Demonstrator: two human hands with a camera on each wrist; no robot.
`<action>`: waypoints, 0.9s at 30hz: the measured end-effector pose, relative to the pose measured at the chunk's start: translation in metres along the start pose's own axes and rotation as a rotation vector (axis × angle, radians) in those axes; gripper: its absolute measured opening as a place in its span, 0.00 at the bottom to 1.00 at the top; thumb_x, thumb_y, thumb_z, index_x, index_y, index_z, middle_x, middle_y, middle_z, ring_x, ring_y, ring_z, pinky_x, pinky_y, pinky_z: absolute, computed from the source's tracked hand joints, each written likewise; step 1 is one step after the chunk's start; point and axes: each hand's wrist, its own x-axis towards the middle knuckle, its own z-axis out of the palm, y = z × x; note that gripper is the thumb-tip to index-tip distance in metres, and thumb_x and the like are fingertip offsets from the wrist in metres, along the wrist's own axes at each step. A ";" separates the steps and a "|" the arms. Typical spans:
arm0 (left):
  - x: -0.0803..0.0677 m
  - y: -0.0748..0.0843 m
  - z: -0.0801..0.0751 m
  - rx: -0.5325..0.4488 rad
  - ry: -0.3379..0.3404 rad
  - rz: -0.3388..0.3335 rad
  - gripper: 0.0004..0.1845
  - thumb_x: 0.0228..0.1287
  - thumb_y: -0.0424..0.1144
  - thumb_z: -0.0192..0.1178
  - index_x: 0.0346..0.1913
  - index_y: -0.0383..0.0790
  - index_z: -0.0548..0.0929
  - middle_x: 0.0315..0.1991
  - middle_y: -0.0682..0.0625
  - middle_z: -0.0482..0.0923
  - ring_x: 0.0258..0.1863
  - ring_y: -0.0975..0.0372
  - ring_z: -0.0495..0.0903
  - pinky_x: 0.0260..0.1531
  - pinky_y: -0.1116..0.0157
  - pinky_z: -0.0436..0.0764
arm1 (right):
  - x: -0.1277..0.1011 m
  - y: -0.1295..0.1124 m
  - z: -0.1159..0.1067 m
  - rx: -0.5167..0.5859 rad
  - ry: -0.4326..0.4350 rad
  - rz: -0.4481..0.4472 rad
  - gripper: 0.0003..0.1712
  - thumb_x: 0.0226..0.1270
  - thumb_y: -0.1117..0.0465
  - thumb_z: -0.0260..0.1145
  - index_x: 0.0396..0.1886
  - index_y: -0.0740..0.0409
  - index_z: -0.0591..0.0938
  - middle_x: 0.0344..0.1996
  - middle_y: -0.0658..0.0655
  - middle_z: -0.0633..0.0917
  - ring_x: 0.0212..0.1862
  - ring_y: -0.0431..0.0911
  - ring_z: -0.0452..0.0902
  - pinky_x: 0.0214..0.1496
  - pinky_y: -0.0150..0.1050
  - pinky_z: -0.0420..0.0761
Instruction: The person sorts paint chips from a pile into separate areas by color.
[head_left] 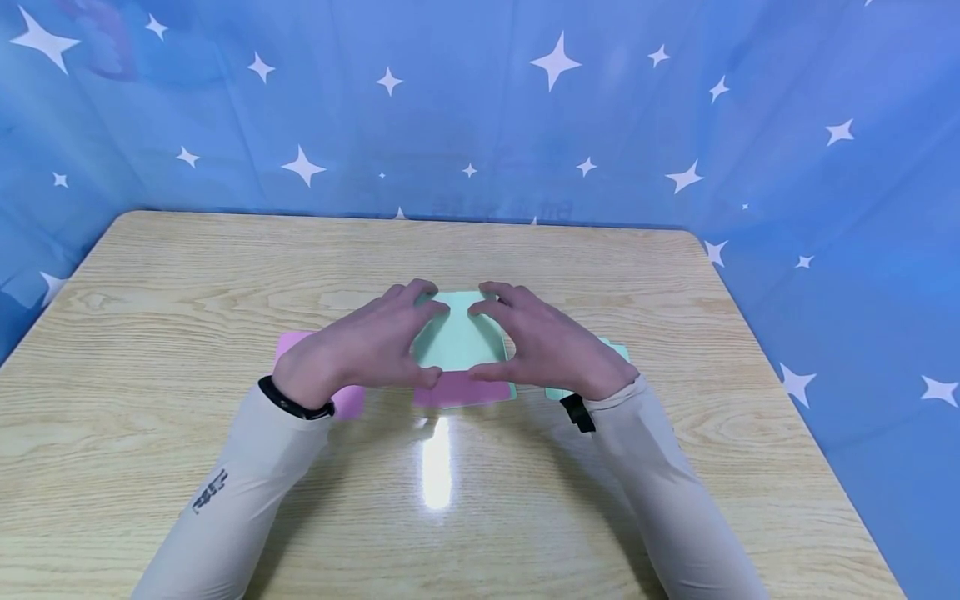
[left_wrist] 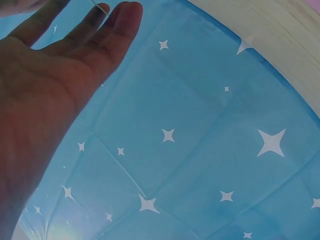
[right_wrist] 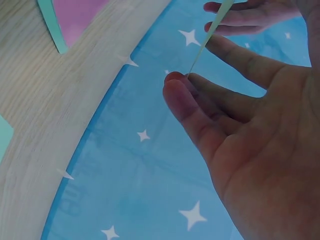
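Observation:
A thin mint-green sheet [head_left: 460, 337] is held up between both hands, above the table. My left hand [head_left: 375, 342] grips its left edge with curled fingers. On the opposite edge, my right hand [head_left: 553, 343] holds it the same way. Seen almost edge-on in the right wrist view, the sheet [right_wrist: 216, 22] runs between the fingertips. Only a sliver of it shows in the left wrist view, at the fingertips of the left hand [left_wrist: 65, 75]. Below it lies a pink sheet [head_left: 461, 390] with a mint-green border showing.
A pink piece [head_left: 349, 403] lies on the wooden table [head_left: 187, 283], partly behind the left wrist. Mint-green pieces [head_left: 617, 349] lie by the right wrist, partly hidden. A blue curtain [head_left: 465, 117] with white stars hangs behind the table and along its right side.

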 end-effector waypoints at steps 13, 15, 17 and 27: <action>0.000 0.000 0.000 0.023 0.013 0.027 0.41 0.54 0.50 0.73 0.70 0.36 0.74 0.74 0.40 0.61 0.68 0.45 0.67 0.66 0.48 0.72 | 0.000 0.001 0.001 -0.016 0.017 -0.023 0.40 0.58 0.39 0.77 0.66 0.52 0.78 0.73 0.60 0.70 0.72 0.54 0.67 0.67 0.50 0.77; 0.000 0.000 0.000 0.028 0.016 0.030 0.41 0.54 0.50 0.73 0.70 0.36 0.74 0.74 0.40 0.61 0.68 0.46 0.68 0.66 0.48 0.72 | 0.000 0.001 0.001 -0.017 0.017 -0.021 0.40 0.58 0.39 0.77 0.65 0.53 0.78 0.73 0.60 0.70 0.72 0.54 0.67 0.67 0.50 0.77; 0.000 0.000 0.000 0.036 0.019 0.032 0.41 0.54 0.50 0.73 0.70 0.36 0.74 0.74 0.40 0.61 0.67 0.46 0.68 0.65 0.48 0.72 | -0.001 0.000 0.001 -0.018 0.018 -0.018 0.40 0.58 0.39 0.77 0.65 0.52 0.78 0.73 0.60 0.70 0.72 0.54 0.67 0.66 0.50 0.77; -0.001 0.002 -0.002 0.080 0.037 0.022 0.41 0.54 0.53 0.73 0.69 0.38 0.75 0.73 0.41 0.63 0.66 0.45 0.71 0.62 0.47 0.74 | -0.002 -0.002 -0.002 -0.021 0.031 -0.034 0.43 0.58 0.39 0.77 0.68 0.53 0.75 0.73 0.61 0.69 0.72 0.55 0.67 0.67 0.51 0.77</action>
